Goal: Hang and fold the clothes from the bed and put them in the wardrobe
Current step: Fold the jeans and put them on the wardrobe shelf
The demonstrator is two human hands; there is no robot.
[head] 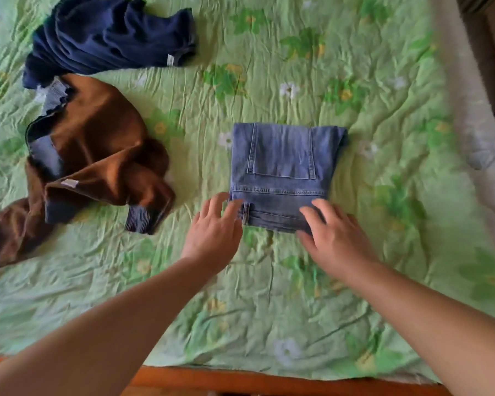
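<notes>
Open, fingers relaxed, the left hand (215,224) and right hand (335,232) rest at the near edge of the folded jeans (283,167). Folding looks finished. Lifting them flat likely comes next.

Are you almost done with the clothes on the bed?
Not yet. The jeans are folded into a neat square on the bed. The left hand and right hand rest open at their near edge, maybe to pick them up. The brown sweater and navy top lie crumpled, unfolded. No wardrobe is in view, so putting away looks undone.
</notes>
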